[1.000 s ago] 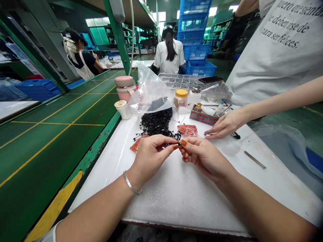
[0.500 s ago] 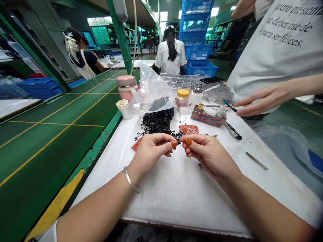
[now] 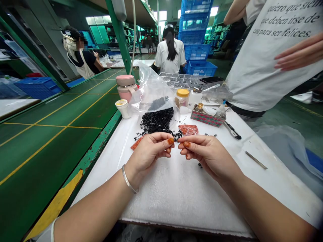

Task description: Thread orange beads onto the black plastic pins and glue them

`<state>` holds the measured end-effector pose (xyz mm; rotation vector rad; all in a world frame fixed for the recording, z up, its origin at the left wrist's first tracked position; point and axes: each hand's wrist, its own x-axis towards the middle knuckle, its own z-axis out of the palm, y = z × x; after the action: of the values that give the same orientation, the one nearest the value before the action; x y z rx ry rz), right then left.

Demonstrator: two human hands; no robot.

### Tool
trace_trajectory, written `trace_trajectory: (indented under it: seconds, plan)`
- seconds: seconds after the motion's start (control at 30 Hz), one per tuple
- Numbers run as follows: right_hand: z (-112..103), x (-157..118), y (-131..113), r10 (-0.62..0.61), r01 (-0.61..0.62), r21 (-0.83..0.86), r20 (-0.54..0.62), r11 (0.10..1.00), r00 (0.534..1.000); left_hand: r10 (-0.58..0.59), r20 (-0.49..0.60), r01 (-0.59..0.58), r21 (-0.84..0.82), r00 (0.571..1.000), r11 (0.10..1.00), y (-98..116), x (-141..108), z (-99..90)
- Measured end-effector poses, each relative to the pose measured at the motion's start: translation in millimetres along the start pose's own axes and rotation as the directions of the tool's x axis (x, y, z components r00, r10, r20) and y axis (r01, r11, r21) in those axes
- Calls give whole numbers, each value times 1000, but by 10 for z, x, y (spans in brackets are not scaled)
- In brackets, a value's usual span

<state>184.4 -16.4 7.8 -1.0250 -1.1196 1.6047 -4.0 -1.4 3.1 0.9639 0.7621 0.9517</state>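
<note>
My left hand (image 3: 156,147) is closed in a pinch above the white tabletop (image 3: 186,201); whatever lies between thumb and forefinger is too small to make out. Facing it across a narrow gap, my right hand (image 3: 199,147) also pinches, its fingertips hiding what they hold, if anything. Just beyond the fingers a heap of small black stemmed parts (image 3: 157,121) spills from a clear plastic bag (image 3: 151,90). One small bag of orange pieces (image 3: 188,129) lies behind my right fingers. Another orange bag (image 3: 136,143) is partly covered by my left hand.
A pink cup (image 3: 125,88), a white tub (image 3: 122,108), a yellow-lidded jar (image 3: 182,97) and a patterned box (image 3: 208,116) stand farther back. To the right lie a utility knife (image 3: 233,131) and a metal strip (image 3: 256,160). A co-worker (image 3: 272,60) stands at the right edge; a green conveyor (image 3: 63,134) runs left.
My fingertips have drawn slightly apart; the dark bit seen between them earlier is no longer visible there. The co-worker's hand at right has moved up and away from the table.
</note>
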Motion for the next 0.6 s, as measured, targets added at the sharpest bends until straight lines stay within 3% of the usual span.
trace_trajectory:
  seconds: [0.4,0.6]
  plan:
    - [-20,-21,0,-106,104,-41,-54,994,993,-13,-19,12,-42,1000,999,27,-24,24]
    - [-15,-24,8,-102,99,-52,-45,994,994,-16,-36,15,-35,999,999,26,-21,24]
